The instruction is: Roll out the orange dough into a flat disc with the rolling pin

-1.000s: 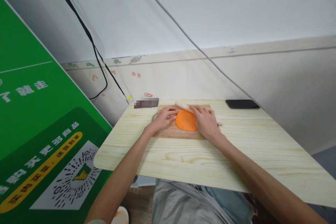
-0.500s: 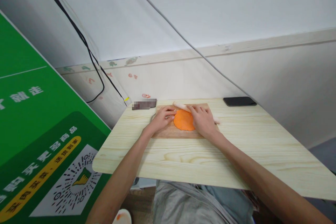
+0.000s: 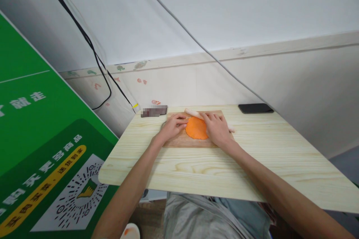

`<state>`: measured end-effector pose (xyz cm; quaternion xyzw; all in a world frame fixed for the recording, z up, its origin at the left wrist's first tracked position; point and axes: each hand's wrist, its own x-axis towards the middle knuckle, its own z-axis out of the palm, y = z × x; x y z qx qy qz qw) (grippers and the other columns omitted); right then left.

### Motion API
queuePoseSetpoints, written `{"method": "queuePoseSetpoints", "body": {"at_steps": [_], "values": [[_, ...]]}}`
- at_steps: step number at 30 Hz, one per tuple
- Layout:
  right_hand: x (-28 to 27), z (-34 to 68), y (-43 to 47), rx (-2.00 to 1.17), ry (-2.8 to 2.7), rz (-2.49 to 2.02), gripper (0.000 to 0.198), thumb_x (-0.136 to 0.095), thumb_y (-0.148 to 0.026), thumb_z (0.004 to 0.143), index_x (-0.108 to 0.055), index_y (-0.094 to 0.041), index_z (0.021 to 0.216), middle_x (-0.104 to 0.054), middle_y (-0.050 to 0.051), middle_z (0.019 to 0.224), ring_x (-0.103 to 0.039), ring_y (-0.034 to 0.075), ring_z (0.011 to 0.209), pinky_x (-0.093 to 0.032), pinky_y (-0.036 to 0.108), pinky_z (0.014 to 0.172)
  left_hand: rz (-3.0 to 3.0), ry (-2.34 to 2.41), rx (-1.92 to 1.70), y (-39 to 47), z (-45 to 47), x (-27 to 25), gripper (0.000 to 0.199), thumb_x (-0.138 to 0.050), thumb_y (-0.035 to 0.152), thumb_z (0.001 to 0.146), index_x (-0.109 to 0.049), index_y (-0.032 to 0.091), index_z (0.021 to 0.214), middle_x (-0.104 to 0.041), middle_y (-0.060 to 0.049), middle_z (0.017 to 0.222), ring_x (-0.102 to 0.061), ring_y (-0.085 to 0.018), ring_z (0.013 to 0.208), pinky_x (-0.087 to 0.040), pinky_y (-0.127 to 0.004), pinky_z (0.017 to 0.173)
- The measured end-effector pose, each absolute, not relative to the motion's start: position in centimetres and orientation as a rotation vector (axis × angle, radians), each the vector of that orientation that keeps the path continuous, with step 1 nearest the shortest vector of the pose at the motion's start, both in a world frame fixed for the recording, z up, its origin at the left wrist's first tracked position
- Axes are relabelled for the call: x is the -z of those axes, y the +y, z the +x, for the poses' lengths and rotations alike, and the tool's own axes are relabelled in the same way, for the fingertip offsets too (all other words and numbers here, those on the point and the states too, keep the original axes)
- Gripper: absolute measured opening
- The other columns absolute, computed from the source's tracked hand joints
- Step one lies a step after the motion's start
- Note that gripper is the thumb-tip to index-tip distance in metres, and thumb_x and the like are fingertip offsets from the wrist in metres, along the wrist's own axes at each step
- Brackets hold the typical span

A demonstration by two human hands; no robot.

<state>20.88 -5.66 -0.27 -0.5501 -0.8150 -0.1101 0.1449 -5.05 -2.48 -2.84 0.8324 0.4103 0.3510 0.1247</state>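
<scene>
A flat, roughly round orange dough sheet point(image 3: 196, 128) lies on a wooden board point(image 3: 179, 142). Behind it, slanting across the board, is a pale rolling pin point(image 3: 193, 112); its far end shows left of my right hand point(image 3: 217, 127) and its other tip pokes out to the right. My right hand lies over the pin with its fingers curled on it, palm down, hiding the pin's middle and the dough's right edge. At the dough's left edge, my left hand point(image 3: 174, 126) has its thumb and fingertips pinched together on the rim.
A dark phone point(image 3: 255, 108) lies at the back right of the pale wooden table point(image 3: 196, 171). Another flat item point(image 3: 154, 111), partly blurred out, is at the back left. The wall point(image 3: 179, 86) stands close behind, and a green sign point(image 3: 42, 127) leans at the left.
</scene>
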Motion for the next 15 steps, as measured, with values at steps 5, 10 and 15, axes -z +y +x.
{"method": "queuePoseSetpoints", "body": {"at_steps": [5,10,15], "values": [[0.29,20.87,-5.57,0.313,-2.357,-1.597,0.063,-0.045,-0.004,0.099,-0.054,-0.021,0.159,-0.066,0.015,0.151,-0.061,0.031,0.127,-0.038,0.042,0.100,2.363,1.213,-1.019,-2.37,-4.94,2.72,0.021,-0.075,0.014,0.094,-0.086,0.023,0.110,-0.080,-0.009,0.124,-0.073,-0.025,0.119,-0.057,-0.045,0.113],[0.10,20.83,-5.64,0.312,-2.364,-1.605,0.063,-0.046,-0.005,0.100,-0.053,-0.022,0.160,-0.065,0.015,0.152,-0.061,0.030,0.128,-0.038,0.041,0.100,2.311,1.295,-1.026,-2.01,-4.75,2.70,0.034,-0.061,0.007,0.098,-0.085,0.022,0.116,-0.080,-0.009,0.128,-0.071,-0.024,0.123,-0.054,-0.046,0.117],[0.14,20.82,-5.65,0.299,-2.366,-1.609,0.063,-0.046,-0.006,0.100,-0.053,-0.022,0.161,-0.066,0.015,0.151,-0.061,0.031,0.128,-0.039,0.042,0.101,2.382,1.304,-0.986,-2.22,-4.27,2.63,0.032,-0.062,0.009,0.099,-0.085,0.024,0.116,-0.078,-0.009,0.129,-0.068,-0.026,0.127,-0.050,-0.049,0.121]]}}
